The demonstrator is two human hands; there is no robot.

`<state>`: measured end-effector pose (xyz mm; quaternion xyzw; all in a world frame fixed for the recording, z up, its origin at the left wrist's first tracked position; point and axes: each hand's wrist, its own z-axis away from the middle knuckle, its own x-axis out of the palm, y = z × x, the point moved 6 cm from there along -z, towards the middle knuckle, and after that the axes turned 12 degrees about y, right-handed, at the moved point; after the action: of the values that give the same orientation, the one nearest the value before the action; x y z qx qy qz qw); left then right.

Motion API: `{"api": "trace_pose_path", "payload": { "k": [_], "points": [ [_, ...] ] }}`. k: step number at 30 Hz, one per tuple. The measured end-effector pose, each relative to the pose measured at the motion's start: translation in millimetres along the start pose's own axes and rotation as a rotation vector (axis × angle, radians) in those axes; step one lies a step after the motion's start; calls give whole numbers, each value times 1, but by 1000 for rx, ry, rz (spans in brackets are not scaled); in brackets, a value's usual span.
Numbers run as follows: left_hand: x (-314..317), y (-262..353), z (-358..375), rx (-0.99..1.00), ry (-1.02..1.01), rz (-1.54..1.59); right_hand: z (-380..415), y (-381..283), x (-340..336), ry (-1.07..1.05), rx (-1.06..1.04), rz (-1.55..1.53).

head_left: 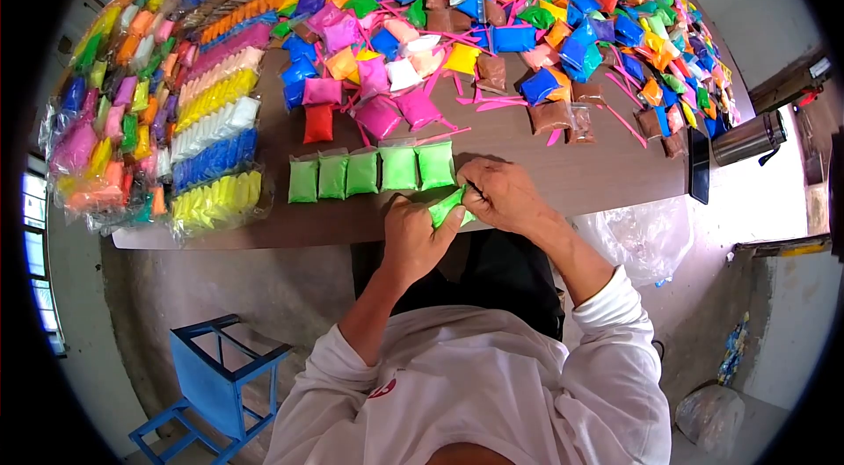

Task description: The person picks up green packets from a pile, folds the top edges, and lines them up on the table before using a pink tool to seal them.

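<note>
Between my two hands, at the table's front edge, is a small bright green packet [445, 207]. My left hand [415, 236] is closed on its left part, thumb on top. The fingers of my right hand [503, 194] pinch its upper right end and hide that corner. Just beyond my hands, several green packets [362, 173] lie side by side in a row on the brown table [264, 228]. A red packet [319, 124] lies behind that row.
A large heap of coloured packets [492, 39] and pink sticks [626, 124] covers the back. Bagged stacks of packets [215, 148] stand at left. A phone [698, 168] and a metal tumbler [747, 140] are at the right edge. A blue stool [211, 377] stands on the floor.
</note>
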<state>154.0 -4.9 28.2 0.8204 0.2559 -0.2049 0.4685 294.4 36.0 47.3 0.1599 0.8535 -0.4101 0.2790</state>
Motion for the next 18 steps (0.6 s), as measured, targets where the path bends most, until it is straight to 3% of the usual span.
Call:
{"api": "trace_pose_path", "payload": {
  "k": [8, 13, 14, 15, 16, 18],
  "points": [
    [-2, -1, 0, -19, 46, 75, 3, 0, -2, -16, 124, -84],
    [4, -13, 6, -134, -87, -4, 11, 14, -8, 59, 202, -144],
    [0, -9, 7, -134, -87, -3, 20, 41, -11, 134, 468, -363],
    [-9, -6, 7, -261, -63, 173, 27, 58, -13, 208, 732, -582],
    [-13, -9, 7, -387, -36, 349, 28, 60, -19, 206, 729, -581],
    [-12, -13, 10, -355, -90, 364, 32, 45, -39, 270, 698, -497]
  ]
}}
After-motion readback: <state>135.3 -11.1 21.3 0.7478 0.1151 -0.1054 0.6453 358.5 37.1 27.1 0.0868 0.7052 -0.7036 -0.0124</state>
